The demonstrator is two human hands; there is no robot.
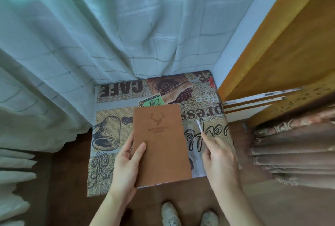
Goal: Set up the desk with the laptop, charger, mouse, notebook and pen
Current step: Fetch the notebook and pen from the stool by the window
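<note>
Head view: my left hand (126, 162) pinches the notebook (160, 144) at its lower left edge above the desk (108, 135), light and probably stiff enough to carry so, while my right hand (219, 157) pinches the thin, slippery-looking pen (200, 128).

The notebook (160, 142) hides part of the green card (152, 101).

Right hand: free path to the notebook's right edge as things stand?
Probably yes. The right hand hovers just right of the notebook with nothing between them, but its fingers already pinch the pen, so a firm grip looks doubtful.
</note>
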